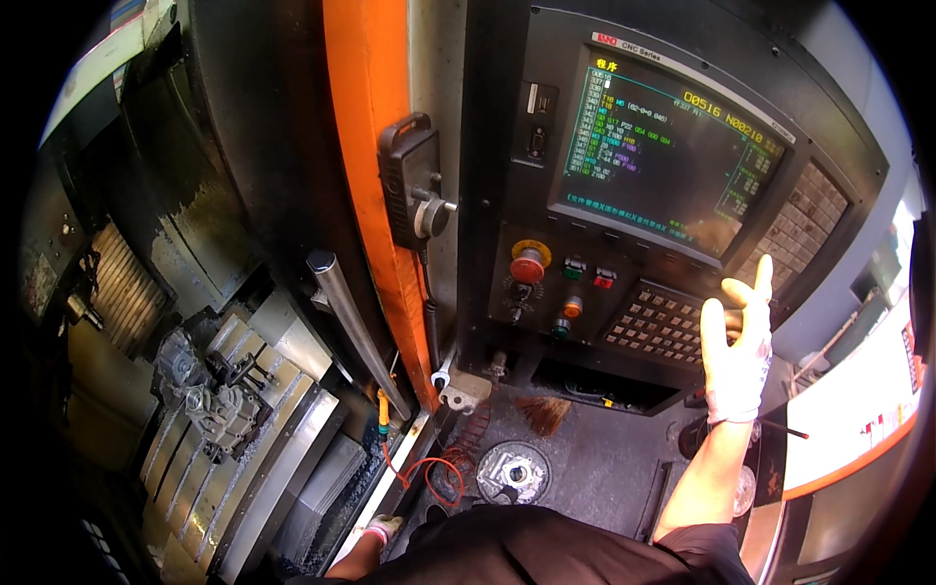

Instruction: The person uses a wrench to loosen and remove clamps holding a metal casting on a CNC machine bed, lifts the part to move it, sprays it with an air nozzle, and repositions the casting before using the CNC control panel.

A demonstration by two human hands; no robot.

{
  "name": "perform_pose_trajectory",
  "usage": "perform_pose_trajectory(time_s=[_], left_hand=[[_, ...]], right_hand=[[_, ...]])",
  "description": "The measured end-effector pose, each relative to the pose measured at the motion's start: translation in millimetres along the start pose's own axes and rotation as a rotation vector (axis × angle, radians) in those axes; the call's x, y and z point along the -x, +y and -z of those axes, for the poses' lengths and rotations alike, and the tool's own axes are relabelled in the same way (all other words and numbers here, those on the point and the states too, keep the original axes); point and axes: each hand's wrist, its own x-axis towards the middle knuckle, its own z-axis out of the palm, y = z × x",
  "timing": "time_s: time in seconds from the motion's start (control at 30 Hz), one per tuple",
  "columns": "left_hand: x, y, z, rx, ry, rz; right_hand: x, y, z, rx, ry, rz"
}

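Note:
My right hand (738,366), in a whitish work glove, is raised in front of the control panel (497,283) of the machine. Its fingers are stretched out and apart, with the longest one reaching up toward the key block (804,219) right of the screen (673,146). I cannot tell whether a fingertip touches a key. Nothing is held in it. Low down, my gloved left hand (384,527) is by the metal sill (375,497) of the machine's doorway; its fingers are too small and partly hidden to make out.
At left, inside the machine, a grey metal casting (224,414) sits clamped on a slotted table (175,487). A handheld control pendant (414,180) hangs on the orange post (359,117). An air gun (383,409) with a red coiled hose, a brush (544,414) and a round metal part (514,472) are lower down.

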Motion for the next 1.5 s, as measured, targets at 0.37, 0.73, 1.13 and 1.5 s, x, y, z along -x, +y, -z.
perform_pose_trajectory(time_s=[0.37, 0.73, 1.13, 1.5], left_hand=[[-4, -6, -7, 0.058, 0.073, -0.044], [-12, -14, -7, 0.061, 0.028, -0.014], [-9, -9, -8, 0.062, 0.01, -0.007], [-24, -15, -12, 0.104, 0.054, -0.049]], right_hand=[[0, 3, -2, 0.008, 0.015, 0.026], [0, 2, -3, -0.002, 0.024, 0.009], [0, -1, -1, 0.078, 0.001, 0.011], [-1, -1, 0, 0.012, 0.006, 0.0]])
